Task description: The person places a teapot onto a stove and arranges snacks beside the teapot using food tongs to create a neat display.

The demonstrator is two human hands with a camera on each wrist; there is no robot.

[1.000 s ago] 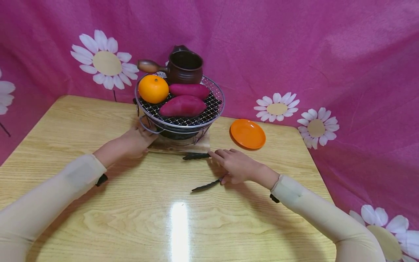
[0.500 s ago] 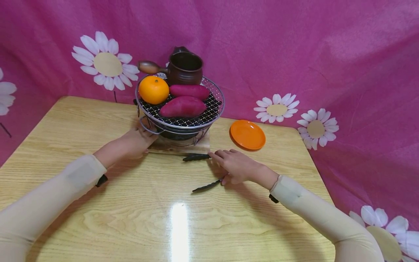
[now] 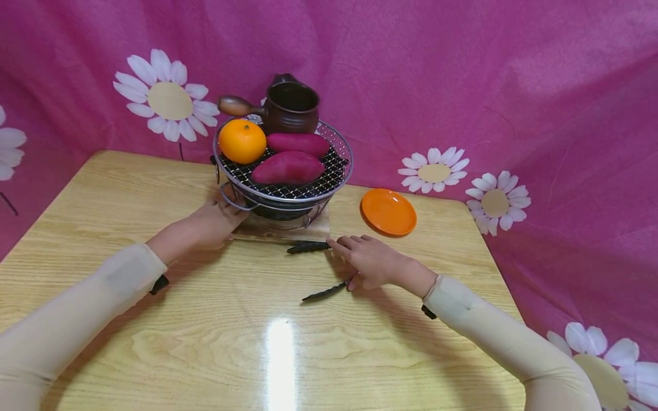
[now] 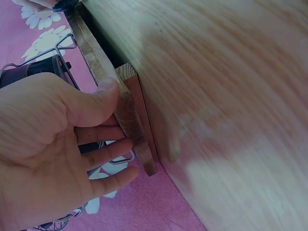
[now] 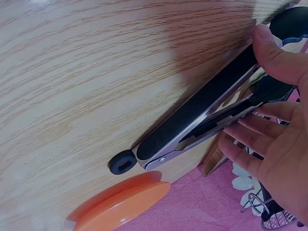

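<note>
My left hand (image 3: 213, 224) rests at the left end of the wooden board (image 4: 137, 125) under the round grill (image 3: 280, 200). In the left wrist view its thumb touches the board's edge and the other fingers reach out nearly straight beside it. Black-handled metal tongs (image 5: 197, 106) lie spread on the table. My right hand (image 3: 370, 260) holds them from above, thumb along one arm, fingers against the other. In the head view their dark tips stick out left of the hand, which covers the middle. The grill's mesh bears an orange (image 3: 243, 141), two purple sweet potatoes (image 3: 289, 167) and a brown side-handled pot (image 3: 290, 111).
An orange plate (image 3: 389, 212) lies at the back right of the wooden table (image 3: 205, 342), just beyond the right hand. A wire handle (image 3: 233, 200) juts from the grill above the left hand. A pink flowered cloth (image 3: 411, 85) hangs behind the table.
</note>
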